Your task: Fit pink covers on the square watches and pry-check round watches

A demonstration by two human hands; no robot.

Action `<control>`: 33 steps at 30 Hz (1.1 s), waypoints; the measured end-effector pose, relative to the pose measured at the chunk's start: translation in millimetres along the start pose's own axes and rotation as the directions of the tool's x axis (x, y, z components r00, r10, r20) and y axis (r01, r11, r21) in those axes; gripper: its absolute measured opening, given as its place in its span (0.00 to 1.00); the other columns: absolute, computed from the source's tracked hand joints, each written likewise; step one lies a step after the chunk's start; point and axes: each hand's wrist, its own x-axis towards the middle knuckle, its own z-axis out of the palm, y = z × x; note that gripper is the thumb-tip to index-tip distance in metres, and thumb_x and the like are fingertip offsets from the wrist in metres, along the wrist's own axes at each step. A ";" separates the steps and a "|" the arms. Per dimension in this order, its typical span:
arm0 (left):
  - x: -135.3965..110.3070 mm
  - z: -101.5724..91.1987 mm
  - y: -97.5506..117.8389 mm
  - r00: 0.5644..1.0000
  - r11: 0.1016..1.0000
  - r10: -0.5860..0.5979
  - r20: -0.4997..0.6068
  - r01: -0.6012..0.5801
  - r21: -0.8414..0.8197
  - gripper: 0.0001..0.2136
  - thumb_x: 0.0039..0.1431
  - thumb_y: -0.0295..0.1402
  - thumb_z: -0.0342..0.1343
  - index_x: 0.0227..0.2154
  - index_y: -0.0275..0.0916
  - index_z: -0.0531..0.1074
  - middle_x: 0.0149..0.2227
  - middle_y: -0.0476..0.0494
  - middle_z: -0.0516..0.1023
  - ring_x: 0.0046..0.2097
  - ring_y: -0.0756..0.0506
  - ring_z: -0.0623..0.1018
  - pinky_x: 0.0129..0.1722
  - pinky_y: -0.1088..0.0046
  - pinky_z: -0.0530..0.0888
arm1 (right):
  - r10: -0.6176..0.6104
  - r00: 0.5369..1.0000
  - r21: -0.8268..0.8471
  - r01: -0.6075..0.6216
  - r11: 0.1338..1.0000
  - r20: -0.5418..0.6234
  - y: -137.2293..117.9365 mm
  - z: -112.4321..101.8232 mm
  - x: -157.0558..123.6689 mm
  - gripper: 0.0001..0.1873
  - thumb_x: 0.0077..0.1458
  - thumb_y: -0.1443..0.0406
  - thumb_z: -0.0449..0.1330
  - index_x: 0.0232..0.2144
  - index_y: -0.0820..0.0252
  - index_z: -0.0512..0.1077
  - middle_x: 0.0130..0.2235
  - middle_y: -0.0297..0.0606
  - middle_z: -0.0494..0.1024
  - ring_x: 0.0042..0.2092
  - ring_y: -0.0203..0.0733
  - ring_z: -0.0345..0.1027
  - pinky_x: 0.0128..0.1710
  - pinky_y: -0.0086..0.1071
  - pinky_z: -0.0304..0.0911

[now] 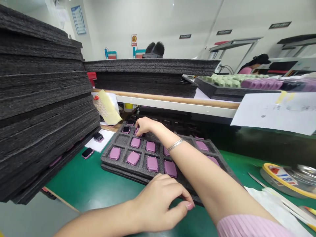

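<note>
My right hand (145,125) reaches across a grey foam tray (118,142), its fingers closed on a purple watch case (136,131) in the back-left part. Several purple watch cases, such as this one (133,158), lie in the tray's pockets. Two toward the back left show dark screens, one of them a watch (126,129). My right forearm covers part of the tray. Near the front edge, my left hand (165,200) is curled, thumb and forefinger tips together, nothing visible between them. Left of the tray, one watch (98,137) rests on white paper and another watch (87,153) on the green table.
A tall stack of foam trays (46,92) rises at left. More foam sheets (148,70) lie on the shelf ahead, beside green and purple parts (261,83). At right are a tape roll (283,179), tweezers (256,179) and white tissue (269,204). Two people sit beyond.
</note>
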 end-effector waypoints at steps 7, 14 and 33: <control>-0.2 -3.6 0.3 1.000 0.999 -0.015 -0.012 0.014 -0.039 0.06 0.64 0.31 0.54 0.35 0.38 0.75 0.38 0.40 0.81 0.42 0.42 0.76 0.50 0.64 0.69 | 0.014 0.979 0.041 -0.006 0.999 -0.202 2.8 9.3 -21.5 0.15 0.65 0.58 0.60 0.49 0.60 0.73 0.50 0.41 0.76 0.48 0.44 0.74 0.48 0.44 0.72; 8.5 -8.1 -5.8 0.869 0.700 -0.464 -0.174 0.239 -0.673 0.13 0.60 0.34 0.59 0.46 0.35 0.70 0.47 0.36 0.76 0.43 0.44 0.77 0.49 0.63 0.73 | -0.054 0.833 0.145 0.159 0.976 -0.551 -1.5 10.2 -118.5 0.23 0.52 0.63 0.68 0.51 0.58 0.70 0.46 0.39 0.81 0.45 0.45 0.78 0.49 0.33 0.70; 8.9 -4.1 -1.0 0.896 0.322 -0.434 0.099 0.257 -0.911 0.28 0.51 0.58 0.63 0.39 0.35 0.75 0.33 0.46 0.77 0.34 0.50 0.76 0.35 0.76 0.71 | 0.019 0.583 0.444 0.597 0.668 -0.812 -12.4 105.7 -218.5 0.46 0.50 0.69 0.70 0.66 0.48 0.56 0.55 0.39 0.79 0.54 0.45 0.76 0.58 0.40 0.71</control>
